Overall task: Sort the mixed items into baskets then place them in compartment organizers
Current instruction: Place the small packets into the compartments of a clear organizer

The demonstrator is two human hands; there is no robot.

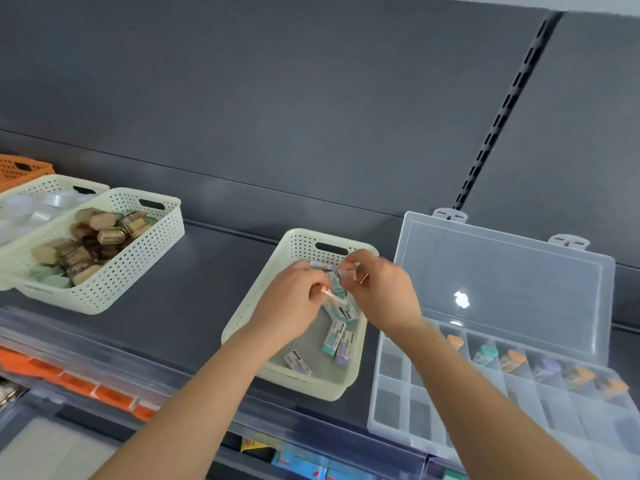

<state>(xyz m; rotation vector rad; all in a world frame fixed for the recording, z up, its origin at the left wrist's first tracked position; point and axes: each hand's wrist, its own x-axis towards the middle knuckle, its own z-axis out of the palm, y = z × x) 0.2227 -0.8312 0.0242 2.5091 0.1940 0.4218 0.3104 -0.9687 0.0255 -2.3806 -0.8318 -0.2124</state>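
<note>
A cream perforated basket (304, 382) in the middle of the shelf holds several small sleeved erasers (337, 339). Both hands are inside it. My left hand (291, 306) pinches an eraser near the basket's middle. My right hand (377, 292) is closed on another eraser toward the basket's far end. To the right lies a clear compartment organizer (394, 407) with its lid (502, 271) raised against the wall. Its far row of compartments holds several erasers with orange, teal and purple ends (514, 360). What lies under the hands is hidden.
At the left stands a cream basket (114, 282) with several brown and green tins. Behind it are a white basket (52, 185) of clear items and an orange basket (20, 168). A dark back wall rises behind. Below the shelf's front edge are orange labels.
</note>
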